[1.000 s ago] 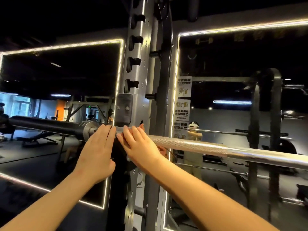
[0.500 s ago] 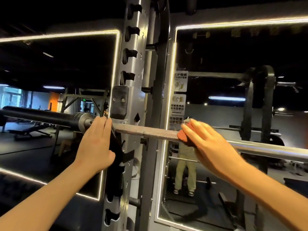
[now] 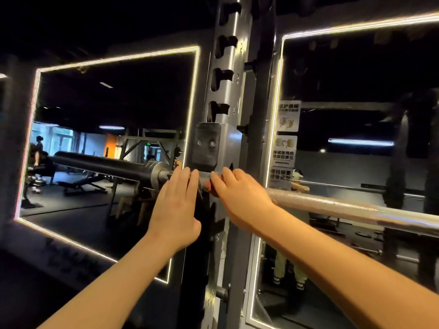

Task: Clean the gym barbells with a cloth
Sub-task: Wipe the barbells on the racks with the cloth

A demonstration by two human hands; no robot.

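The barbell shaft is bare metal, with rough, dull knurling on one stretch and smooth, glossy chrome farther right. Its sleeve looks dark and matt, ending in a ribbed grey metal collar. The rack upright is grey metal with a satin sheen, and the pad bolted on it seems to be matt black plastic. The mirrors are glossy glass, with paper-like signs stuck on. Of the cloth only a reddish scrap shows, its texture unclear.
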